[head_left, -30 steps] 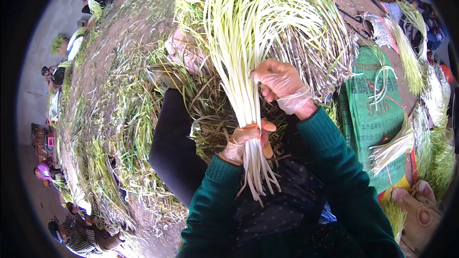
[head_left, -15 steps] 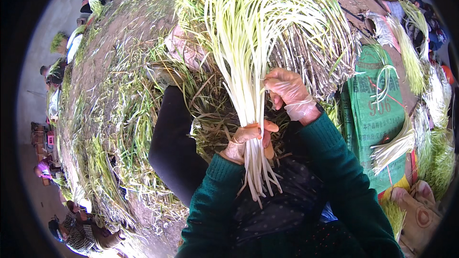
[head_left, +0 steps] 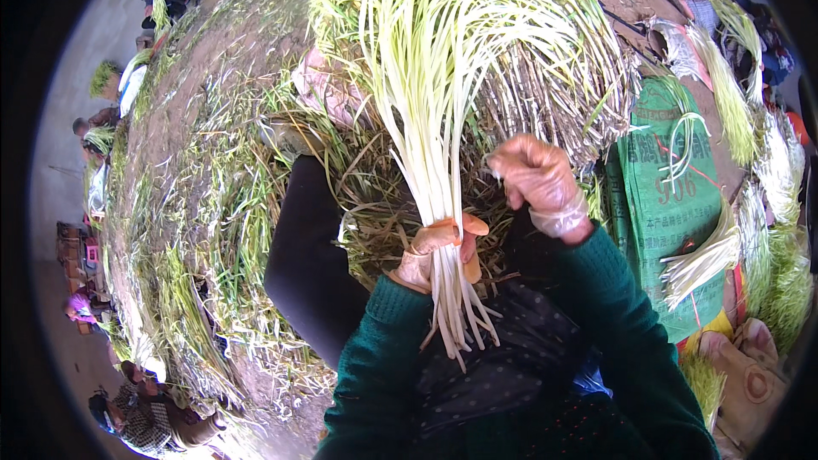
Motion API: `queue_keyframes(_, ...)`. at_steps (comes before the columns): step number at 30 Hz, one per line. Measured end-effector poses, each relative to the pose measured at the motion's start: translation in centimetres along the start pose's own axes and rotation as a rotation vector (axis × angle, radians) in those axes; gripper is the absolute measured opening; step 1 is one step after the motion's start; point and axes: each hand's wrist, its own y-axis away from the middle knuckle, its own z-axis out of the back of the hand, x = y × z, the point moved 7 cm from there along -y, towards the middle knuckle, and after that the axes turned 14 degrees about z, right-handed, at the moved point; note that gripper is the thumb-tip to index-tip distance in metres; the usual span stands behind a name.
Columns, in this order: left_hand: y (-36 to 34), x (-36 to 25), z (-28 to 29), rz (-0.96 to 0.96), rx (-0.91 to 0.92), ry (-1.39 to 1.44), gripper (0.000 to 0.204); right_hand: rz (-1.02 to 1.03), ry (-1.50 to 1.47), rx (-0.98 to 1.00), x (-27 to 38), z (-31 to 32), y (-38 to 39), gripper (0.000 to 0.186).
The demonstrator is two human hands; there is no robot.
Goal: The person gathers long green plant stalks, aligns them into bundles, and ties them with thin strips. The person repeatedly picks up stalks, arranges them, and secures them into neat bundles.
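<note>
My left hand [head_left: 433, 257], in a thin see-through glove with orange bands on the fingers, is wrapped around a bunch of blanched chives [head_left: 434, 145]. The white stalks stand upright above the fist, their yellow-green leaves fanning out and drooping right. Below the fist the cut ends spread over my dark spotted apron [head_left: 520, 349]. To the right of the stalks and apart from them is my right hand [head_left: 538, 177], also gloved. Its fingers are curled into a pinch; what they hold, if anything, is too small to make out.
Ahead lies a heap of untrimmed stalks [head_left: 554, 94] with brownish ends. Leaf litter [head_left: 230, 204] covers the floor at left. On the right, a green sack [head_left: 673, 204] carries a pale bundle [head_left: 707, 260]; more bundles [head_left: 780, 179] lie beyond. Other people [head_left: 145, 409] sit along the edges.
My right hand has pulled away from the stalks, to the right and slightly nearer. The left hand keeps its hold on the bunch, almost unmoved.
</note>
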Motion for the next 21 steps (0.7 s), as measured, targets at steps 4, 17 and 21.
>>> queue_keyframes(4,0.7,-0.1,-0.2,0.065,-0.020,-0.028,0.049,0.348,0.393,0.082,2.2,-2.9,-2.1,0.010)
queue_keyframes(17,0.4,1.2,0.0,0.050,0.066,0.023,0.044,0.585,0.338,0.087,2.3,-2.4,-3.0,0.016)
queue_keyframes(21,0.7,1.5,-0.2,0.112,0.054,0.041,0.043,0.690,0.873,0.197,3.1,-4.7,-3.3,0.008)
